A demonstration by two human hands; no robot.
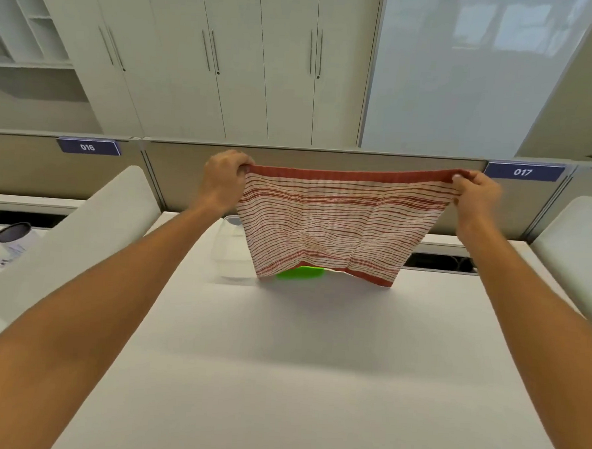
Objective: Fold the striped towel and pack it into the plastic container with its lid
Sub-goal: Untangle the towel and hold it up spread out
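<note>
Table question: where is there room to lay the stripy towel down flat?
The near half of the white table between the two arms is bare. It is crowded farther back, where the clear plastic container and a green thing sit under the hanging striped towel.

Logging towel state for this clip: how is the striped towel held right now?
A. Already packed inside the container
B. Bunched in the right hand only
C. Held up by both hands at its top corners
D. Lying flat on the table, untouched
C: the left hand and right hand each pinch a top corner of the striped towel, which hangs spread in front of the clear container.
</note>
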